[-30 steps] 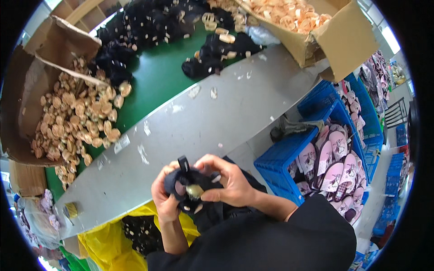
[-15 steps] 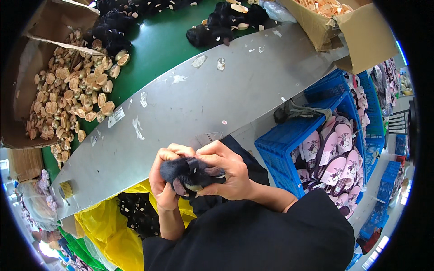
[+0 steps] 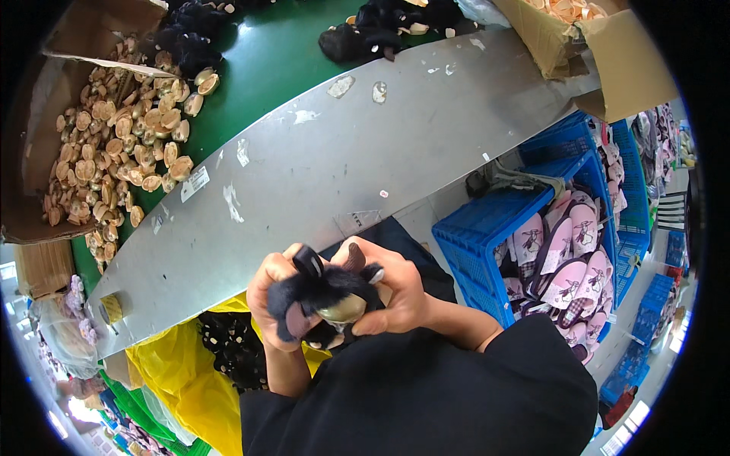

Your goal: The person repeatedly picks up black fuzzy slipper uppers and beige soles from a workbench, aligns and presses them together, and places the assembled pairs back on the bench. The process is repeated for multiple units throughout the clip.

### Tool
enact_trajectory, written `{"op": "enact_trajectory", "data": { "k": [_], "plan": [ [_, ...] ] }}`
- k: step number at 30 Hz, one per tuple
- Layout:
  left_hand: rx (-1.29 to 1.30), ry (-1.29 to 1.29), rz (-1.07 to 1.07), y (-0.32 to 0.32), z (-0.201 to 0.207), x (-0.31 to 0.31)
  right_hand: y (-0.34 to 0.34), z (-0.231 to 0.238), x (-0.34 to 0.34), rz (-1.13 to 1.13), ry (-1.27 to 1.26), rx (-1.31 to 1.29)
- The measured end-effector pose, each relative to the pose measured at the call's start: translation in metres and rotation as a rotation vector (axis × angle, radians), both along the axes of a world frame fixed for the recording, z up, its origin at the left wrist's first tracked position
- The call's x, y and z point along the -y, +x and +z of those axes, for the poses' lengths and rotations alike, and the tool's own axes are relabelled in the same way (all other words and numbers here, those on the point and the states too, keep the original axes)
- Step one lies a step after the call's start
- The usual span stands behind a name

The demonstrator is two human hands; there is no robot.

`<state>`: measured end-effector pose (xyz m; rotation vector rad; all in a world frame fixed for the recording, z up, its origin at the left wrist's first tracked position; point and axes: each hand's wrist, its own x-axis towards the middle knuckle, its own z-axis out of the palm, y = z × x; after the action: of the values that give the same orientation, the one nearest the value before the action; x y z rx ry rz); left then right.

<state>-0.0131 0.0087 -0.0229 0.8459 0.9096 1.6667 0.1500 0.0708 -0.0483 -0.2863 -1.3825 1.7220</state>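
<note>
Black plush piece (image 3: 323, 287) is sitting between the two hands, just in front of the dark-clothed torso and below the near edge of the metal counter. From my remote view, I am seeing the left hand (image 3: 266, 292) curling around its left side, while the right hand (image 3: 401, 292) is gripping its right side, the thumb lying near a rounded gold shell (image 3: 344, 309) that is showing in the plush. One pinkish flap (image 3: 295, 319) is hanging at the left, and a black loop (image 3: 307, 261) is standing up at the top. Below the left forearm, I am looking at a yellow bag (image 3: 179, 387) that is holding dark, pale-spotted pieces (image 3: 232, 349). Beyond the hands, the metal counter (image 3: 304, 182) is running alongside a green surface (image 3: 266, 68), where more black plush (image 3: 356, 42) is lying. At far left, a cardboard box (image 3: 30, 178) is spilling gold-and-tan shells (image 3: 125, 148); at upper right, another box (image 3: 631, 64) is holding peach-coloured parts (image 3: 570, 9). Farther right, blue crates (image 3: 471, 262) are carrying pink slippers (image 3: 564, 283).
</note>
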Motion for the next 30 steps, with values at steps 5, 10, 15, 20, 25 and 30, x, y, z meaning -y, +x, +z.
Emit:
{"op": "enact_trajectory", "data": {
  "k": [5,10,15,20,25,30],
  "plan": [
    [0.031,0.053,-0.081,0.002,-0.002,0.004,0.005,-0.005,-0.008,0.404,-0.462,-0.170],
    [0.079,0.059,-0.098,0.003,-0.006,0.003,0.013,0.001,-0.016,0.484,-0.474,0.015],
    [0.024,0.050,-0.051,0.005,-0.006,0.005,0.012,0.021,-0.017,0.302,-0.023,0.137],
    [0.040,0.063,-0.007,0.011,0.001,0.005,0.001,0.032,0.000,-0.155,0.384,0.172],
    [0.004,0.073,-0.123,0.003,0.009,0.011,0.005,0.024,0.007,-0.184,0.519,0.134],
    [-0.085,0.021,-0.123,0.002,0.011,0.022,0.002,0.017,0.014,-0.128,0.545,0.039]
  ]
}}
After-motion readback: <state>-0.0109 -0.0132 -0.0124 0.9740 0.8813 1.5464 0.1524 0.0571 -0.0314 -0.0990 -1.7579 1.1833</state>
